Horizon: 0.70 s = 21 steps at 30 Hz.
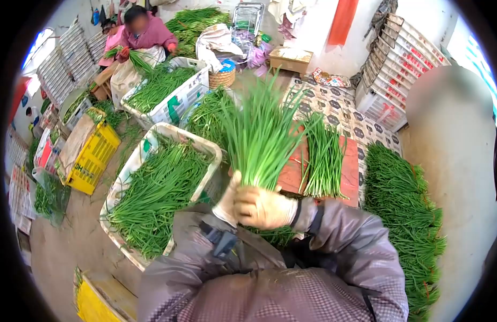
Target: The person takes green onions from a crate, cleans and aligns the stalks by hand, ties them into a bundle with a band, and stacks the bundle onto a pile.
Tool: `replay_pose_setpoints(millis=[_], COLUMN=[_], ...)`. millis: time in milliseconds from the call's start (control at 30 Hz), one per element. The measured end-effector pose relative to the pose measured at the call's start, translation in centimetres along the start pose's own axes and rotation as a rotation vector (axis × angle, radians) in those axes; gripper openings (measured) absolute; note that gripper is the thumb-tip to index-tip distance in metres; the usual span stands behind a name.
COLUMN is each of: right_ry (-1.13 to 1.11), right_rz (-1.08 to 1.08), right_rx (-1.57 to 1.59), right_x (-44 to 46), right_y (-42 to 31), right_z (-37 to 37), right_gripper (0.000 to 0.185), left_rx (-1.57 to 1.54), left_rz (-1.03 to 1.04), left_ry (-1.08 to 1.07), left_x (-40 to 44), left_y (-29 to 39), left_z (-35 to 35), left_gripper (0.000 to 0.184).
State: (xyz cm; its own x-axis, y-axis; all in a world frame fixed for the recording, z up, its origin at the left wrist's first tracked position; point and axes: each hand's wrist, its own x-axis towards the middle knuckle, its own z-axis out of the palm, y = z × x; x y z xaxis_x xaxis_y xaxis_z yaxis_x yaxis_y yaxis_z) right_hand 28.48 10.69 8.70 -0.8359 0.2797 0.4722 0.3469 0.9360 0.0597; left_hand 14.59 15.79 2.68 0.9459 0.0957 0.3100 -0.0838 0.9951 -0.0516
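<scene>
A bunch of long green leafy stalks [259,129] stands upright in front of my chest, its leaf tips pointing away from me. Around its lower end are both gloved hands: my left hand [227,203] on the left side, and my right hand [264,207] with fingers wrapped across the front. The fingers of both are closed on the bunch. Just right of it, a smaller pile of stalks [324,161] lies on a reddish board [351,172]. To the left, a white crate [215,155] holds many loose stalks [157,193].
Bundled greens [404,225] lie in a long row at the right. Another white crate [197,80] and a yellow crate [93,158] stand further left. A co-worker [146,32] holds greens at the back left. Stacked crates [398,64] rise at the back right.
</scene>
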Motion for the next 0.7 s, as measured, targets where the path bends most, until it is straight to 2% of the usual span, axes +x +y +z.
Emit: replay_pose_setpoints(millis=[33,67,100,133,200,300,333,367,433,500,533,567,633,700], right_ry=[-0.059,0.062,0.163,0.212,0.243,0.46,0.546,0.599,0.709,0.964,0.935,0.806,0.558,0.302], right_rz=[0.114,0.254,0.415,0.48,0.569,0.617,0.645,0.727,1.282,1.646,1.638,1.56,1.394,1.161], right_rx=[0.121,0.209,0.357,0.483,0.666,0.903,0.875,0.716,0.664,0.847,0.805,0.67,0.423,0.315], right_x=[-1.7,-3.7,-4.7,-5.5,-6.3,-6.3,-6.4,-7.7,-10.7,-12.9,-13.5,-14.0,-9.8,-8.3], right_y=[-1.1,-2.2,-3.3,-4.0,-4.8,-4.6,-4.2,-4.1,-5.2,-5.1,-5.0,-4.8,-3.0,-0.1], right_z=[1.4,4.2,5.8,6.8,6.8,3.9,2.2,2.2,2.4,4.1,4.4,4.7,0.7,0.8], right_gripper=[0.032,0.031,0.018,0.015,0.012,0.008,0.007,0.007,0.004,0.004,0.01,0.012,0.016,0.03], left_rx=[-0.006,-0.004,0.006,0.022,0.136,0.374,0.462,0.108,0.233,0.181,0.196,0.209,0.234,0.259], left_rz=[0.025,0.048,0.067,0.093,0.161,0.279,0.319,0.31,0.239,0.22,0.214,0.213,0.215,0.231], left_ry=[0.05,0.098,0.142,0.18,0.303,0.542,0.614,0.59,0.608,0.641,0.659,0.675,0.756,0.761], left_x=[-0.6,-1.3,-1.8,-2.3,-2.8,-3.3,-2.8,-2.2,-2.6,-2.5,-2.6,-2.7,-2.7,-2.5], left_y=[-0.3,-0.6,-1.0,-1.3,-2.1,-3.0,-3.1,-3.3,-3.0,-3.3,-3.2,-3.2,-3.3,-3.4], left_z=[-3.3,-6.4,-8.9,-11.1,-12.8,-13.4,-12.8,-12.4,-12.7,-12.9,-13.1,-13.3,-12.8,-12.9], left_gripper=[0.053,0.051,0.049,0.047,0.046,0.047,0.047,0.055,0.058,0.059,0.059,0.06,0.058,0.049])
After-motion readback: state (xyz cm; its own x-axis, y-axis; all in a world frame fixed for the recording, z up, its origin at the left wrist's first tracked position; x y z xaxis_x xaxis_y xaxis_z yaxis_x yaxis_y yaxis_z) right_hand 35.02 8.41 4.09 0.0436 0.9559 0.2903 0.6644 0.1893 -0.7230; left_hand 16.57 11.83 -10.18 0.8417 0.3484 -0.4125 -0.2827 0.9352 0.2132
